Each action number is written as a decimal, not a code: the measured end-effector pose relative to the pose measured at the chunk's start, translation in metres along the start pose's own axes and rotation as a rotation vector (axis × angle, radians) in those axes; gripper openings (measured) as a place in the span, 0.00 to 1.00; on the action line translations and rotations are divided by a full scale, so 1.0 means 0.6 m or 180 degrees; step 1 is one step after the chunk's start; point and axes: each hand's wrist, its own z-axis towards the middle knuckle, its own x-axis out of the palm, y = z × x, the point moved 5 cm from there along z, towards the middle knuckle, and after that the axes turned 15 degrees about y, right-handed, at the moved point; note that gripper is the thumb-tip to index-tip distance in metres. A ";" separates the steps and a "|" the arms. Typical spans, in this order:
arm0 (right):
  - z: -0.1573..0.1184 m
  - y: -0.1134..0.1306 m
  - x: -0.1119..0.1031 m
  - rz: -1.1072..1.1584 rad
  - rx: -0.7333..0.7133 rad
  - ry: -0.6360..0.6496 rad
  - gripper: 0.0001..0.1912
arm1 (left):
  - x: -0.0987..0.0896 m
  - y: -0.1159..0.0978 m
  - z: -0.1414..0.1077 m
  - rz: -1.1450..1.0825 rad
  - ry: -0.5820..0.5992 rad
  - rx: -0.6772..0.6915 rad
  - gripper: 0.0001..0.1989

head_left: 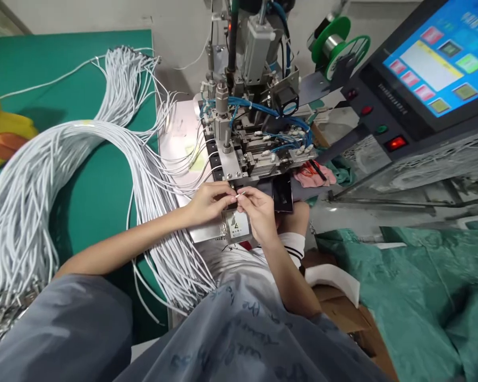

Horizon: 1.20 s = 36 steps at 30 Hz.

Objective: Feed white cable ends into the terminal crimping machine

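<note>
At the machine's front edge, my left hand and my right hand meet fingertip to fingertip, both closed in a pinch. Between them shows the tip of a small white cable; most of it is hidden by the fingers. Just beyond the hands stands the wire-processing machine, with metal slides and blue air tubes. Several white cables run into its left side from a large bundle of white cables left of my forearm. Below my fingers sits a clear-covered box with a white label.
A green mat lies under the bundle, with a yellow toy at far left. A touchscreen and a green wire spool stand at right. A dark phone-like slab lies by my right hand. Green sheeting covers the lower right.
</note>
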 end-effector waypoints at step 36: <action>0.007 0.034 -0.009 -0.2347 -0.0450 0.0045 0.12 | 0.027 0.014 -0.021 0.1728 -0.0064 0.0056 0.09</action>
